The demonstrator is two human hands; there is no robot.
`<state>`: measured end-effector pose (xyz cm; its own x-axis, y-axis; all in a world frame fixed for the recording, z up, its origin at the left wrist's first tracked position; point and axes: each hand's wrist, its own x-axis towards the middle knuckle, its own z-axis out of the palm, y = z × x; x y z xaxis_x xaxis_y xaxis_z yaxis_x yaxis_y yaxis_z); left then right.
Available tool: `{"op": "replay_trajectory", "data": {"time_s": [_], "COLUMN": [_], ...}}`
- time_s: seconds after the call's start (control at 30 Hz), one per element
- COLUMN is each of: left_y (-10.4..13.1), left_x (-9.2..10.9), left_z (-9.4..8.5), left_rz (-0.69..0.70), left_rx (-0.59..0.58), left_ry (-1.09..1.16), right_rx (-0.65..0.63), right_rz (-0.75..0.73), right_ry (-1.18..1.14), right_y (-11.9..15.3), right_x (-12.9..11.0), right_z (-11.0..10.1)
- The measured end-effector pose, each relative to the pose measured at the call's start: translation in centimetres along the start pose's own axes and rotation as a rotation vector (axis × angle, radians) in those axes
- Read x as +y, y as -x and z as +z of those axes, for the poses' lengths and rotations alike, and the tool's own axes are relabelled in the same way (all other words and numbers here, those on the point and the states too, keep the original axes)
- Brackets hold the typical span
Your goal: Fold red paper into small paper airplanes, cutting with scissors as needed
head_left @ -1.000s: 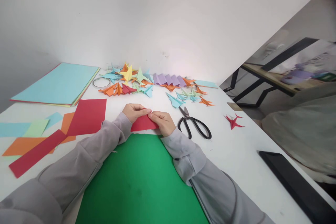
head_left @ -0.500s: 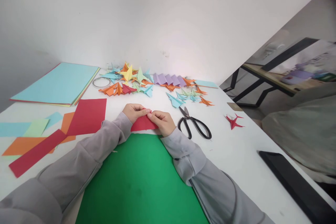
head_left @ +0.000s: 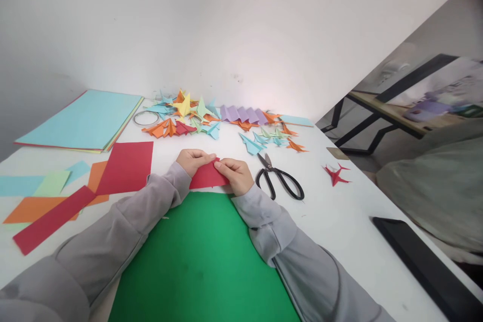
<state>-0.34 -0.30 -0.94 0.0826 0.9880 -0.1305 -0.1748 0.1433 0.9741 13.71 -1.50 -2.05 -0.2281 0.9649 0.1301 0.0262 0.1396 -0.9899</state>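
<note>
Between my two hands is a small piece of red paper (head_left: 208, 177), just past the far edge of a green sheet (head_left: 199, 256). My left hand (head_left: 192, 161) pinches its upper left part, the thumb lying along the top edge. With thumb and fingers, my right hand (head_left: 237, 173) grips its upper right side. The fingers behind the paper are hidden. Black-handled scissors (head_left: 279, 176) lie just right of my right hand, blades pointing away. A larger red sheet (head_left: 128, 167) rests to the left of my left hand.
Folded paper shapes (head_left: 183, 108) in several colours sit along the wall, beside a pleated purple strip (head_left: 243, 114). Stacked coloured sheets (head_left: 79, 118) and a red strip (head_left: 55, 219) lie left. At right are a red folded figure (head_left: 335, 175) and a black flat object (head_left: 418, 261).
My thumbs have drawn slightly apart along the paper's top edge, so more of the red paper shows between them. Everything else on the table stays where it was.
</note>
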Motion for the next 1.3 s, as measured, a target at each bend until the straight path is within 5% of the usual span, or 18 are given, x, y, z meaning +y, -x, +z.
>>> {"op": "replay_trajectory", "data": {"time_s": [0.43,1.0,1.3], "left_y": [-0.34,0.14,-0.07], "left_x": [0.50,0.38,0.37], "left_z": [-0.35,-0.31,-0.37], "left_rz": [-0.031,0.123,0.079], "left_rx": [-0.252,-0.348,-0.310], "left_ry": [-0.130,-0.312,-0.235], "right_rx": [-0.092,-0.198,-0.110], "right_rz": [0.023,0.237,0.167], "right_ry": [0.094,-0.186,-0.164], "right_y": [0.12,-0.16,0.04], "right_x": [-0.48,-0.36,-0.45], "right_z": [0.07,-0.48,-0.16]}}
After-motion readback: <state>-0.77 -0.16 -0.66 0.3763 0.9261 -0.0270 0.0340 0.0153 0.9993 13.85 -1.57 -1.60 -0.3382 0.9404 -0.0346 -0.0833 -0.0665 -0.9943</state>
